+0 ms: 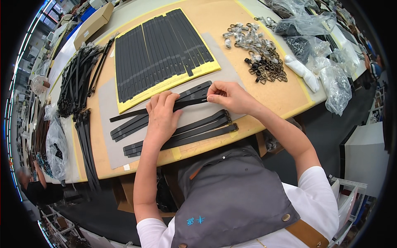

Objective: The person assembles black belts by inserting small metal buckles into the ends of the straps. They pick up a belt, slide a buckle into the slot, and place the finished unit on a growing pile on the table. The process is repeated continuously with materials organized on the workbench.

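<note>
A narrow black strap [192, 101] lies across the table in front of me. Its right end, which has a small slot, is pinched between the thumb and fingers of my right hand [231, 97]. My left hand [162, 118] grips the same strap farther left, its fingers bent over it. Beneath and beside it lie a few more flat straps [131, 127]. Nearer to me, several straps [202, 122] with dark buckles [234, 127] at their right ends lie side by side. Beyond my hands, a yellow-edged board [211, 67] carries a tight row of black straps [161, 49].
Loose metal clasps [269, 62], some wrapped in plastic, lie at the far right. Beside them are a white roll [302, 72] and clear plastic bags [338, 89]. Bundled black straps [76, 78] hang over the left edge. A cardboard box [93, 25] stands far left.
</note>
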`<state>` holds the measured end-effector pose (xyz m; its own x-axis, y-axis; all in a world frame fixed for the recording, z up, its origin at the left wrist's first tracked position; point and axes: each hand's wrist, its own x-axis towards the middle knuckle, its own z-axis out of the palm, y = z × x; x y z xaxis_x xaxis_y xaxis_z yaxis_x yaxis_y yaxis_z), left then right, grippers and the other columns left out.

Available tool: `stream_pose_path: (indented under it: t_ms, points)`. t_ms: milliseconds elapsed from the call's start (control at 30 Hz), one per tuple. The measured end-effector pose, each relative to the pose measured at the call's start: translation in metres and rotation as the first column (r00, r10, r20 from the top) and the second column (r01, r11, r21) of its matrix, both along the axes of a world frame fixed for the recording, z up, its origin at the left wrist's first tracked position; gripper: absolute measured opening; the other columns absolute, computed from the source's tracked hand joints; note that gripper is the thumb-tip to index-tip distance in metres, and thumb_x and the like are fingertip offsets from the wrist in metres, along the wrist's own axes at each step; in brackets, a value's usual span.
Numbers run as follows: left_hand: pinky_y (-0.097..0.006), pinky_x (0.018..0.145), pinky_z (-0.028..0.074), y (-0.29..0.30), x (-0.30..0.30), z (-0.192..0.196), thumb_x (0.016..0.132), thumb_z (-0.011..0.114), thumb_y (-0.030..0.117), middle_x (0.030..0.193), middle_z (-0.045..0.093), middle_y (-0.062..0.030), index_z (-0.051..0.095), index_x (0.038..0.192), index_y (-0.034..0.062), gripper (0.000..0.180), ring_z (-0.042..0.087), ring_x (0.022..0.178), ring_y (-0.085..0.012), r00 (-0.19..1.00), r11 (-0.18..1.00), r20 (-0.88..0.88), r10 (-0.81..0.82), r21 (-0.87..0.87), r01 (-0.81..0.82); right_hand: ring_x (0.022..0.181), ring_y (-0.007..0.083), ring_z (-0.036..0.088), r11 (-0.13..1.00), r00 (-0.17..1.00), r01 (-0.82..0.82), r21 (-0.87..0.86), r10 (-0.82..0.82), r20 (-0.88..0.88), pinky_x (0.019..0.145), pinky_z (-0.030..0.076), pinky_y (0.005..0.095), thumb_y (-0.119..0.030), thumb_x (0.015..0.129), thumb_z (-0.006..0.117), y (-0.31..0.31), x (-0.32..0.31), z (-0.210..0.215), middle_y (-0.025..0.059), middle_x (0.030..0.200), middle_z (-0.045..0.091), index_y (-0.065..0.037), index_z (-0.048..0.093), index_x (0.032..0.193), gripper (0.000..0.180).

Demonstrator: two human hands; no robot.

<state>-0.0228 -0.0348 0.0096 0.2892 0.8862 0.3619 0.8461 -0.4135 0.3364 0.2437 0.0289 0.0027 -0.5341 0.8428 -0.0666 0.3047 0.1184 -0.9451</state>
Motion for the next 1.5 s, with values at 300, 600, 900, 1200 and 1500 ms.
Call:
stream_pose_path:
  t_ms: [300, 600, 900, 1200, 1500]
  points:
    - [-0.036, 0.057, 0.047, 0.002, 0.003, 0.049, 0.081, 0.069, 0.001, 0.076, 0.053, -0.0039, 0.072, 0.115, 0.0135, 0.036, 0.062, 0.07, -0.0218, 0.976, 0.949, -0.214, -0.052, 0.293, 0.115, 0.095, 0.0213, 0.067, 0.903, 0.893, 0.186, 0.389, -0.32, 0.317, 0.091, 0.054, 0.0359, -0.029, 0.1, 0.072, 0.047, 0.056, 0.035, 0.0066, 0.101, 0.075, -0.005, 0.073, 0.111, 0.027]
    - [-0.041, 0.073, 0.055, -0.003, 0.015, 0.007, 0.082, 0.08, 0.009, 0.094, 0.069, -0.009, 0.068, 0.123, 0.0105, 0.042, 0.07, 0.084, -0.0301, 0.993, 0.995, -0.1, -0.064, -0.08, 0.056, 0.109, 0.0254, 0.062, 0.749, 0.708, 0.076, 0.658, -0.505, 0.494, 0.096, 0.052, 0.0388, -0.022, 0.096, 0.073, 0.085, 0.101, -0.008, 0.0069, 0.1, 0.074, -0.007, 0.074, 0.109, 0.02]
    - [-0.042, 0.085, 0.056, 0.013, 0.041, 0.006, 0.091, 0.078, 0.013, 0.112, 0.073, -0.0149, 0.064, 0.127, 0.0051, 0.039, 0.071, 0.099, -0.0333, 0.947, 0.878, 0.266, -0.179, -0.392, 0.276, 0.083, 0.0164, 0.072, 0.994, 0.894, 0.072, -0.078, -0.029, 0.448, 0.076, 0.056, 0.0324, -0.03, 0.096, 0.076, 0.034, 0.072, 0.02, 0.0102, 0.089, 0.077, -0.001, 0.077, 0.103, 0.031]
    - [-0.036, 0.073, 0.057, 0.023, 0.048, 0.001, 0.095, 0.076, 0.014, 0.109, 0.075, -0.011, 0.072, 0.117, 0.0053, 0.024, 0.072, 0.091, -0.028, 0.902, 0.918, 0.371, -0.219, -0.236, 0.319, 0.079, 0.0138, 0.065, 0.957, 0.929, 0.064, 0.284, -0.161, 0.332, 0.074, 0.054, 0.03, -0.013, 0.095, 0.076, 0.017, 0.074, 0.016, 0.006, 0.094, 0.069, -0.001, 0.072, 0.111, 0.02]
    - [-0.029, 0.065, 0.053, 0.023, 0.048, 0.002, 0.091, 0.081, 0.012, 0.094, 0.077, -0.0068, 0.075, 0.115, 0.0043, 0.027, 0.069, 0.075, -0.0154, 0.863, 0.947, 0.478, -0.164, -0.168, 0.273, 0.084, 0.021, 0.069, 0.897, 0.926, -0.034, 0.44, -0.137, 0.352, 0.079, 0.058, 0.0343, -0.006, 0.092, 0.075, 0.004, 0.059, -0.007, 0.0108, 0.101, 0.066, -0.001, 0.071, 0.105, 0.015]
